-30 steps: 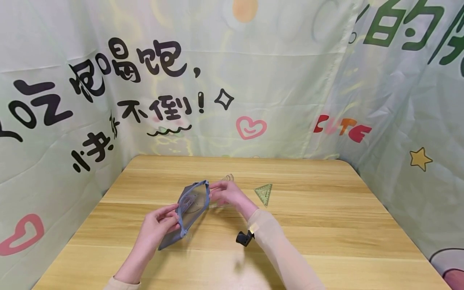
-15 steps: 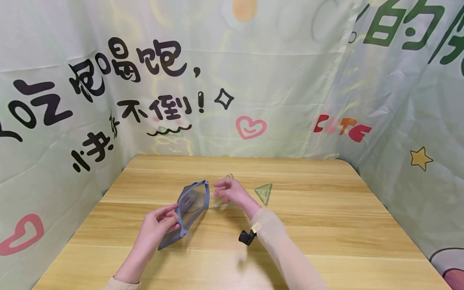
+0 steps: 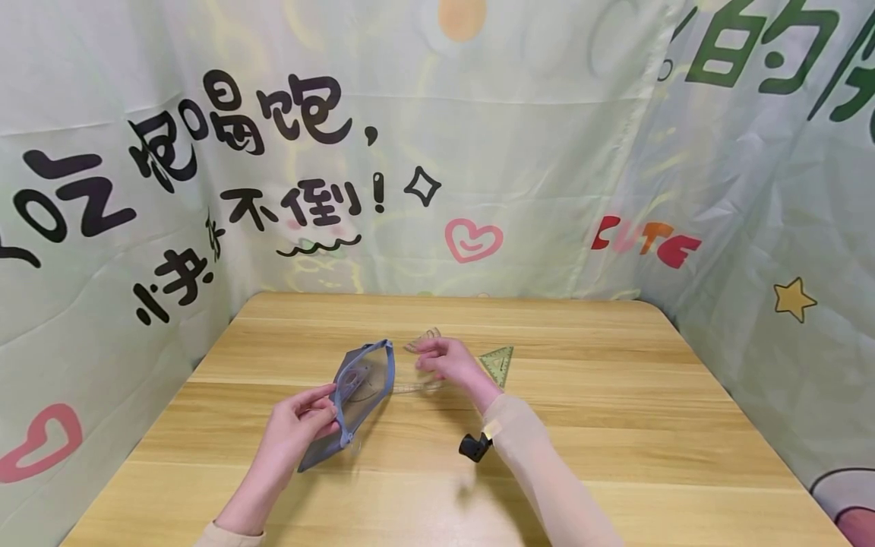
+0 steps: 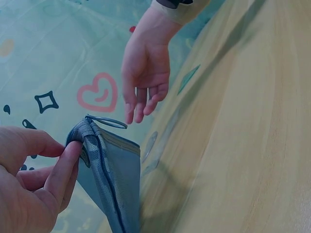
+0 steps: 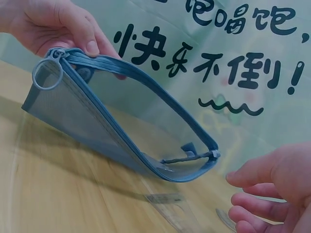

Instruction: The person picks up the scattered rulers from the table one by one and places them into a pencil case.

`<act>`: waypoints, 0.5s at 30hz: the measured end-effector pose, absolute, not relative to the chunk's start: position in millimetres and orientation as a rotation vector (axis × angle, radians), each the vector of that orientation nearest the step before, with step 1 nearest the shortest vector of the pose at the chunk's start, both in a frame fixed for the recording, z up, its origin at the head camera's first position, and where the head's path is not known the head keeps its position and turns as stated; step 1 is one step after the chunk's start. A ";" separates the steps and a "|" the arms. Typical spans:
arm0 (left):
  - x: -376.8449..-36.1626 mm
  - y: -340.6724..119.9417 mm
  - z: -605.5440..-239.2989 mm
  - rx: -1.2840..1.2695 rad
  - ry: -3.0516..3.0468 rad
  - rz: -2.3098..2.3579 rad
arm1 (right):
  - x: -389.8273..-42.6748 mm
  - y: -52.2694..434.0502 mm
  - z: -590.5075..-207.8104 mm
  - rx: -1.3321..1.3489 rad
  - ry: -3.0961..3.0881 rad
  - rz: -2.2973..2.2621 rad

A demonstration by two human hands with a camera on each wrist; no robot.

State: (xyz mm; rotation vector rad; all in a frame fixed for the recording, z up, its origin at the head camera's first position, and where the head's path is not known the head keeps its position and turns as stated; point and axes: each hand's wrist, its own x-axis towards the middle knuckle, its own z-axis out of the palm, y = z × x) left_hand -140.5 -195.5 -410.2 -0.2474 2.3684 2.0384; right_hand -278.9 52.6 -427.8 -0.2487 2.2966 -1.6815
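Note:
My left hand (image 3: 301, 422) pinches the rim of a blue-edged mesh zipper pouch (image 3: 365, 399), tilted up with its mouth unzipped and facing right. In the right wrist view a ring pull (image 5: 47, 74) hangs from the zipper at the held end. My right hand (image 3: 451, 361) hovers to the right of the pouch, fingers loosely bent, holding nothing. Below and behind it lie a clear protractor (image 3: 422, 339) and a clear flat drawing tool (image 3: 410, 389); the right wrist view shows the latter as a set square (image 5: 167, 204). A green triangular set square (image 3: 497, 363) lies just beyond the right wrist.
The wooden table (image 3: 615, 425) spreads around both hands. Printed cloth (image 3: 533, 152) hangs along its back and sides. A black wrist camera (image 3: 474, 447) sticks out below the right forearm.
My right hand has let go of the pouch's far end and moved right, away from it, uncovering more of the clear tools. The left hand and pouch stay still.

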 end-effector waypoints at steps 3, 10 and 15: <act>-140.7 -195.2 -410.7 -0.241 2.374 2.035 | -280.3 56.9 -428.1 -0.218 2.306 -1.677; -140.3 -195.1 -410.5 -0.203 2.393 2.039 | -283.0 67.0 -430.5 -0.173 2.365 -1.672; -140.8 -194.8 -411.4 -0.235 2.372 2.040 | -284.5 74.6 -431.6 -0.149 2.379 -1.657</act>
